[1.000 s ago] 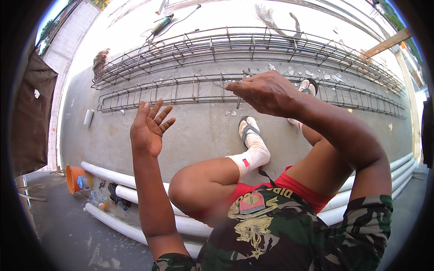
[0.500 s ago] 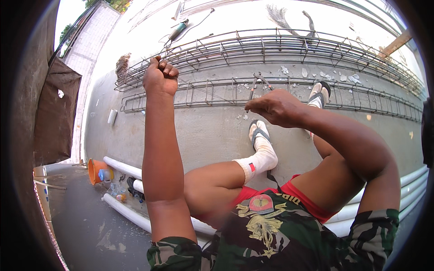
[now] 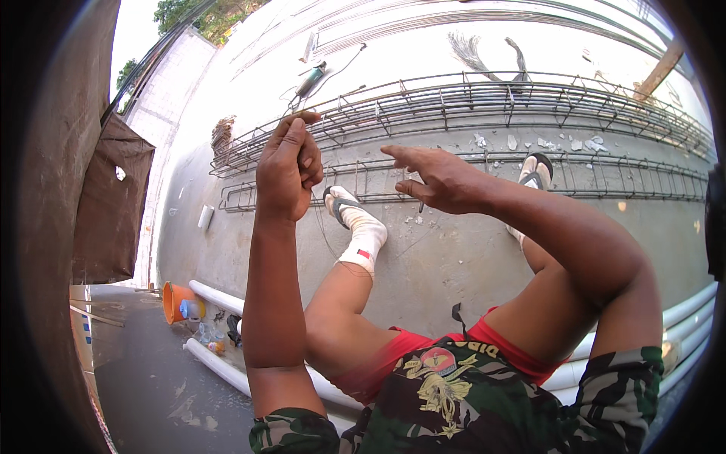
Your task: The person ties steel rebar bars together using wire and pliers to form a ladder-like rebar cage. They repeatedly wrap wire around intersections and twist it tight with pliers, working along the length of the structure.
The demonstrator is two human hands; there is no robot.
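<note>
Clearly, an orange bucket [image 3: 173, 301] stands out on the floor, its inside hidden, and a clear vessel with a blue part [image 3: 191, 309] overlaps its right side; whether that vessel sits in the bucket's mouth or just beside it, I cannot tell. Just below and to the right of the bucket lie clear plastic containers [image 3: 206, 331], a small orange item [image 3: 217, 347] and a black bag [image 3: 235, 331], its contents hidden too. White pipes [image 3: 218, 297] run off to the right of the bucket. Well to the bucket's right and higher than it, the left hand [image 3: 290, 166] is raised, fingers curled together on a thin wire [image 3: 323, 230] that trails below. Farther right from the bucket comes the right hand [image 3: 439, 180], thumb and index finger apart; its other fingers are hidden, so I cannot tell whether they grip anything. Beyond the bucket, up and to its right, a narrow rebar cage [image 3: 596, 178] lies behind both hands, with a larger rebar cage [image 3: 454, 102] past it.
</note>
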